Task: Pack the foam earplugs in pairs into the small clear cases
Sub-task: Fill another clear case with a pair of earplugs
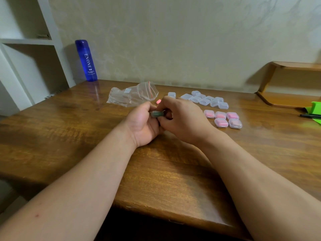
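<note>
Glossy varnished wood desk (69, 122); clear plastic cases (205, 101); crinkled clear plastic bag (128, 96); glossy blue bottle (86, 61).

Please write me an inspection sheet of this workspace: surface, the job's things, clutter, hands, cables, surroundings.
Surface: glossy wooden table.
Job's things: five filled cases with pinkish earplugs at right; empty cases clustered behind them; one loose earplug, pink, beside the clear zip bag.
Clutter: blue bottle at back left; green object and black pen at the right edge.
Hands: left hand and right hand both hold one small case with something dark greenish inside.
Cables: nothing seen.
Surroundings: pale wall; white shelves at left; wooden shelf at right.
</note>
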{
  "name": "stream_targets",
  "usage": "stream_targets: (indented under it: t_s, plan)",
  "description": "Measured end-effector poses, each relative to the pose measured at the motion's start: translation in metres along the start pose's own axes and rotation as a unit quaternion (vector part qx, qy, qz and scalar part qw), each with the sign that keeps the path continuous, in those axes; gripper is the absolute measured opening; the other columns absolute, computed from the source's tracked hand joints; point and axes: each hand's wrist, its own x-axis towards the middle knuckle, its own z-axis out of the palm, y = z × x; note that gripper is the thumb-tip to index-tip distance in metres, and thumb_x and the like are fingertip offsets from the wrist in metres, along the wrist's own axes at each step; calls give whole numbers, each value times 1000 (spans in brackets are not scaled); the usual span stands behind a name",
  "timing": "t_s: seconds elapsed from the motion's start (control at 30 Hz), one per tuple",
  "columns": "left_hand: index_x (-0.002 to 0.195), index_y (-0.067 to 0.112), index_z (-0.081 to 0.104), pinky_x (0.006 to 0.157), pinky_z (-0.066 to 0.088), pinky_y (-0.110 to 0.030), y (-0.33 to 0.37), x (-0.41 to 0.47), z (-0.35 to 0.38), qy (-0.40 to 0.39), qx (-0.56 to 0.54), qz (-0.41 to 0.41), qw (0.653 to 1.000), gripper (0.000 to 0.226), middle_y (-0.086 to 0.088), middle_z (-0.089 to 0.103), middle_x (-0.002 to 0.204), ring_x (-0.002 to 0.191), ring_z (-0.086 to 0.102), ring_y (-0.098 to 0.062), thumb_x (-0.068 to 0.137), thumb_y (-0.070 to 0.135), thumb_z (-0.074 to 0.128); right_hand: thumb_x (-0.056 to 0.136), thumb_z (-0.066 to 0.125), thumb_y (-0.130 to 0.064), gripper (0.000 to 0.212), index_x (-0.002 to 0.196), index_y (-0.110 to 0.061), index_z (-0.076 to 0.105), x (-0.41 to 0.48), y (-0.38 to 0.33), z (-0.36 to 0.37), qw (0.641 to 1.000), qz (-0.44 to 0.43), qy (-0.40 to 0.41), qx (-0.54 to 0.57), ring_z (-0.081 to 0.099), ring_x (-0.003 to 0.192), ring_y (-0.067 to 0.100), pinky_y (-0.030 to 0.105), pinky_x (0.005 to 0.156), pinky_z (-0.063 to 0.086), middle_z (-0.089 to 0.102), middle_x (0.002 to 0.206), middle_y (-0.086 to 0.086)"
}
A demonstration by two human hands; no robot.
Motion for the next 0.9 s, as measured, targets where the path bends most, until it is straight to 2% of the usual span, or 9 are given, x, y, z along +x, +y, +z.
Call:
stream_targets:
  t_s: [0.17, 0.33, 0.43, 0.5, 0.6, 0.7, 0.8, 0.9]
  plan:
    - [111, 2, 64, 88, 52, -36, -1, 1, 0, 11, 11, -4, 1000, 33, -15, 68, 93, 83, 65, -22, 106, 14, 33, 93, 71, -31, 20, 113, -26, 68, -3, 0, -2, 998, 33, -30, 34, 63, 89, 15, 35, 69, 49, 71, 94, -9]
    - [124, -2, 64, 98, 54, -39, -2, 0, 0, 12, 23, -11, 1000, 38, -18, 72, 104, 91, 70, -25, 109, 18, 35, 98, 72, -39, 19, 112, -28, 66, -3, -2, -2, 995, 67, -39, 62, 66, 90, 8, 25, 69, 49, 71, 101, -13]
    - [122, -3, 65, 95, 57, -40, -3, -3, 5, 0, 28, -7, 1000, 40, -20, 75, 103, 89, 74, -26, 107, 16, 32, 97, 75, -40, 19, 109, -28, 65, -2, 0, -6, 993, 80, -44, 76, 68, 91, 7, 27, 72, 53, 71, 100, -13]
    - [128, -3, 62, 89, 60, -39, -3, -4, 7, -9, 26, -5, 1000, 42, -20, 75, 105, 87, 75, -26, 106, 15, 31, 95, 77, -42, 22, 108, -29, 64, -2, 2, -9, 992, 84, -52, 80, 66, 88, 4, 27, 71, 52, 69, 98, -14]
    - [143, -2, 56, 84, 65, -38, -4, -5, 10, -19, 22, 0, 1000, 48, -21, 72, 115, 91, 75, -26, 106, 15, 29, 94, 77, -42, 25, 109, -29, 63, -3, 6, -10, 991, 88, -53, 89, 66, 91, 7, 36, 78, 57, 70, 102, -13]
    - [148, 1, 55, 92, 60, -40, -5, -6, 14, -29, 33, -1, 999, 51, -18, 70, 121, 99, 72, -25, 111, 25, 30, 93, 74, -43, 29, 117, -31, 64, -3, 10, -10, 989, 88, -44, 109, 68, 102, 9, 42, 88, 58, 71, 109, -13]
    - [140, 5, 57, 114, 51, -50, -4, 0, 12, -5, 26, -8, 1000, 41, -19, 67, 127, 112, 69, -31, 110, 27, 41, 89, 69, -46, 39, 125, -32, 68, -1, 23, -17, 991, 105, -33, 71, 66, 107, 12, 44, 92, 57, 69, 114, -9]
    - [145, 4, 53, 116, 50, -53, -2, 0, 10, 23, -7, -5, 1000, 42, -25, 66, 137, 126, 69, -37, 109, 25, 45, 91, 73, -41, 36, 124, -26, 72, -2, 43, -27, 987, 149, -52, -15, 64, 110, 19, 45, 94, 57, 65, 117, -3]
